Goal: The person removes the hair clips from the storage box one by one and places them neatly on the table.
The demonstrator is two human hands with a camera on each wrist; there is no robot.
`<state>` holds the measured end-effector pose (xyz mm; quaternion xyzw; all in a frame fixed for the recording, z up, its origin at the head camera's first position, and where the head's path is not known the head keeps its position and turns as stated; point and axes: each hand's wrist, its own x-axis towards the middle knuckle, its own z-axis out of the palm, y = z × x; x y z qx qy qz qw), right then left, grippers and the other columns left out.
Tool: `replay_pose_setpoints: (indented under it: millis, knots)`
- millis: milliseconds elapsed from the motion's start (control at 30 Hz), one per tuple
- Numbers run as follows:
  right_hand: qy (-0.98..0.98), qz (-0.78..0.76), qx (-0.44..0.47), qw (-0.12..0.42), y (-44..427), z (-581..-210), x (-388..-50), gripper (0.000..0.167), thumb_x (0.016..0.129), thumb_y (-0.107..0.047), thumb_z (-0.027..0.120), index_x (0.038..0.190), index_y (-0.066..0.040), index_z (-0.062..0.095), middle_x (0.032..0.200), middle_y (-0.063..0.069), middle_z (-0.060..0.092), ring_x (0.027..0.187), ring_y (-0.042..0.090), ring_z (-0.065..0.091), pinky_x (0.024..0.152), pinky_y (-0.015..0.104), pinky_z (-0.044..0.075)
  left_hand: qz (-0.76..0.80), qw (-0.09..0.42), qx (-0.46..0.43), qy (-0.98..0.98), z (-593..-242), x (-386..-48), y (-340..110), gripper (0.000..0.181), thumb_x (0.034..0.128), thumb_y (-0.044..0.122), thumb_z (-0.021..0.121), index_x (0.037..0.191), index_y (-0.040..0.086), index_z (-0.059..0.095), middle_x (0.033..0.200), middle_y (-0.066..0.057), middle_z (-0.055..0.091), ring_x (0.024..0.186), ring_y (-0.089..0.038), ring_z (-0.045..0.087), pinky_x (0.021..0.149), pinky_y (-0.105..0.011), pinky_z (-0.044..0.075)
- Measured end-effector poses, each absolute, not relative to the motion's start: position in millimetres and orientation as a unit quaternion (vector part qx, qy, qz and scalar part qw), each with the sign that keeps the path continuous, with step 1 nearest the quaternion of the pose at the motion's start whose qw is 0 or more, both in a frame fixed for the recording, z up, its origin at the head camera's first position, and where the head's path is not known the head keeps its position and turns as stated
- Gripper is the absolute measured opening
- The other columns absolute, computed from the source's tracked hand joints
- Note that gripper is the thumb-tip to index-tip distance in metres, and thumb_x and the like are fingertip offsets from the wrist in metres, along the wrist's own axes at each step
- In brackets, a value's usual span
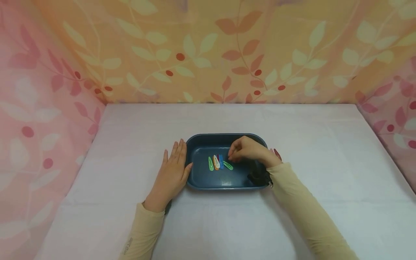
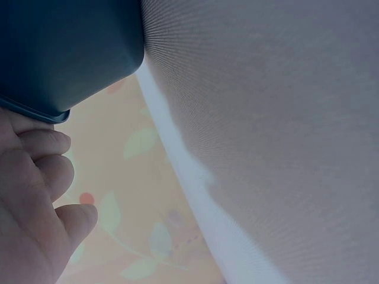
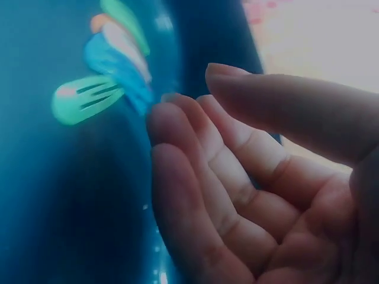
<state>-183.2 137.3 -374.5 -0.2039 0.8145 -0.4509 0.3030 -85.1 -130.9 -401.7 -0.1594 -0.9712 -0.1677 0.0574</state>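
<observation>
Right hand (image 1: 248, 148): fingers loosely bent, holding nothing. Just beside them, in blue tray (image 1: 201, 180): slanted green clip (image 1: 229, 165), round end pointing away from blue clip (image 1: 221, 161). Left of fingers: white clip (image 1: 216, 161), long way near to far. Left hand (image 1: 170, 177): straight fingers touching tray's side.

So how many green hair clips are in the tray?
2: one green clip at the group's left end, a second green clip slanting beside the blue clip. The right hand may hide more.
</observation>
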Motion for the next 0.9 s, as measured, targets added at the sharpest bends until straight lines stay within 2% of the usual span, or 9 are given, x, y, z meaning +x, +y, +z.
replay_pose_setpoints:
  millis: [333,900]
  knots:
    - [0.829,-0.409,-0.197,0.327,132.2,-381.9,-179.2,0.006,0.079,0.001,0.066,0.083,0.005,0.068,0.073,0.007,0.068,0.065,0.014,0.063,0.063,0.030,0.054,-0.164,0.052,-0.162,-0.972,-406.4,-84.0,-129.1,0.065,0.0988,0.028,0.047,0.146,-0.007,0.019,0.155,-0.019,0.013,0.143,-0.032,0.011,0.111,-0.054,0.008]
    - [0.851,-0.377,-0.192,0.312,127.1,-382.7,-183.7,0.006,0.077,0.000,0.070,0.081,0.004,0.069,0.069,0.006,0.067,0.061,0.013,0.062,0.060,0.029,0.053,-0.157,0.047,-0.158,-0.974,-400.8,-85.3,-131.7,0.065,0.0996,0.029,0.044,0.147,-0.007,0.017,0.155,-0.018,0.010,0.143,-0.030,0.008,0.112,-0.053,0.008]
